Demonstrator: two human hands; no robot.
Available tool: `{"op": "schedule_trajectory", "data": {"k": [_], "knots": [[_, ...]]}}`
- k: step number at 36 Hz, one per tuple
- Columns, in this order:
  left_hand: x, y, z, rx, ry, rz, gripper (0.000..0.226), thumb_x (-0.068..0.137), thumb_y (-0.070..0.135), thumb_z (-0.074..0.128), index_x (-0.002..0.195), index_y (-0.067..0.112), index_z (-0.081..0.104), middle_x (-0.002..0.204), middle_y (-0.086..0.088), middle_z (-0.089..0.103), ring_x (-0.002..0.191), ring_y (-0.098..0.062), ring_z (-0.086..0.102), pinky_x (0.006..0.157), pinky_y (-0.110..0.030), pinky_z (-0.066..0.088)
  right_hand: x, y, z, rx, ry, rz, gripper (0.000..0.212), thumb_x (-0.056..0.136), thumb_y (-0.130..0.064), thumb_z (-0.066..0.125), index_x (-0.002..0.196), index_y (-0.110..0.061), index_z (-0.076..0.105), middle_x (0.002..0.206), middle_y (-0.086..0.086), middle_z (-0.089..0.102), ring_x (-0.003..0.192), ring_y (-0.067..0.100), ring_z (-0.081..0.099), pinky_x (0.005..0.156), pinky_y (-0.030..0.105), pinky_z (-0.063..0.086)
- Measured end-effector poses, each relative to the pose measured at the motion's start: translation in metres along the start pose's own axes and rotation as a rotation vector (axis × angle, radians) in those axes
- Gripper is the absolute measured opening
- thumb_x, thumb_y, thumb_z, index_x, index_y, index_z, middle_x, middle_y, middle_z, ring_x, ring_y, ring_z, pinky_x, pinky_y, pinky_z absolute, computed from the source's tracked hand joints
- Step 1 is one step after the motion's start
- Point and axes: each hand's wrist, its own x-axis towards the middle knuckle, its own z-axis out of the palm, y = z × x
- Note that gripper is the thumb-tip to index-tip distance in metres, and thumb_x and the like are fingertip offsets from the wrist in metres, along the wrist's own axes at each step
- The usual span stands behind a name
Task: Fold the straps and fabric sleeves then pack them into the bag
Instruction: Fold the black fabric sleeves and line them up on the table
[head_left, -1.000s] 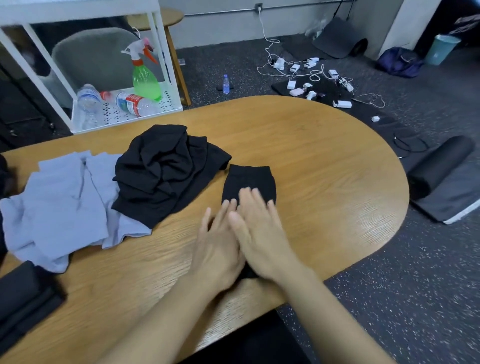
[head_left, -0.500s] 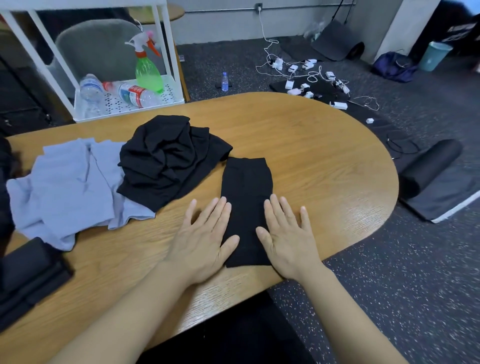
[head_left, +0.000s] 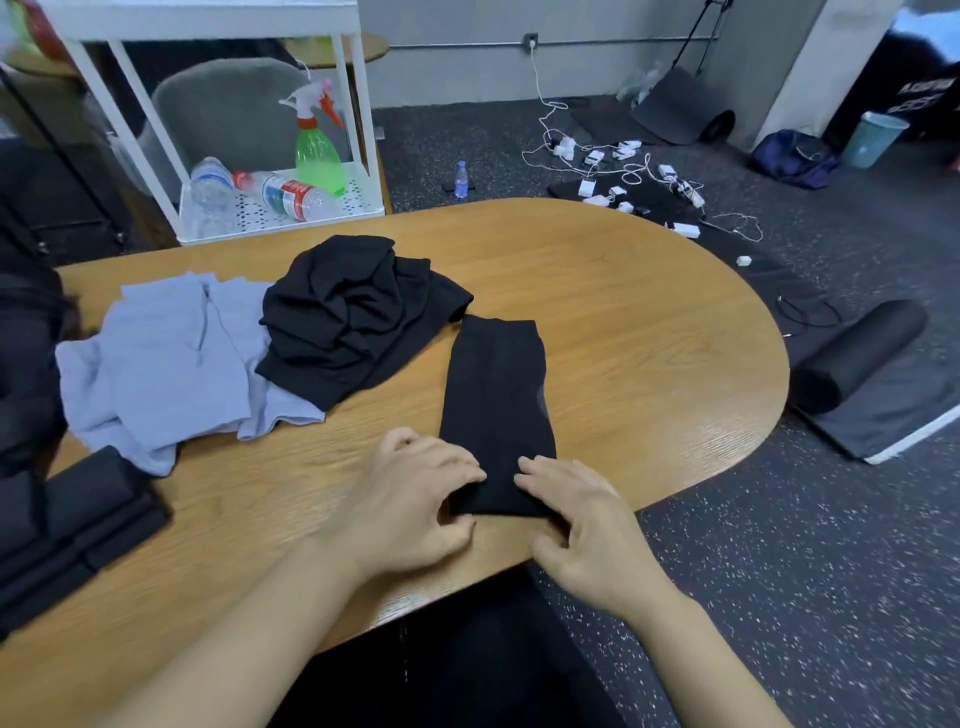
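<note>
A black sleeve (head_left: 496, 410) lies flat at centre frame on the table (head_left: 649, 322), its near end pinched by the left hand (head_left: 415, 506) and right hand (head_left: 582, 525), while heaped black cloth (head_left: 358, 317) and grey cloth (head_left: 166, 358) at left apparently await folding.

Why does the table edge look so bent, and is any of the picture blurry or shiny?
Head view: the wide lens bows the table rim; its near right edge shows a pale glare patch; the left hand and right hand on the sleeve are slightly motion-blurred; the corners are soft.
</note>
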Motion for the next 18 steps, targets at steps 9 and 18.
{"op": "schedule_trajectory", "data": {"k": [9, 18], "knots": [[0.013, 0.0, -0.001, -0.043, 0.08, -0.101, 0.026, 0.082, 0.022, 0.06, 0.104, 0.03, 0.071, 0.089, 0.018, 0.07, 0.077, 0.002, 0.056, 0.096, -0.029, 0.028, 0.002, -0.005, -0.008, -0.004, -0.044, 0.066, 0.067, 0.07, -0.025, 0.058, 0.137, -0.026, 0.054, 0.134, -0.014, 0.055, 0.127, 0.002, 0.042, 0.113, 0.025, 0.028], [0.03, 0.002, 0.001, -0.499, 0.119, -0.588, 0.019, 0.094, 0.039, 0.059, 0.082, 0.027, 0.069, 0.072, 0.01, 0.068, 0.07, -0.012, 0.062, 0.08, -0.04, 0.05, 0.043, -0.005, -0.003, 0.281, 0.229, 0.415, 0.014, 0.088, -0.039, 0.063, 0.085, -0.026, 0.069, 0.075, -0.008, 0.067, 0.078, 0.016, 0.062, 0.076, 0.045, 0.052]]}}
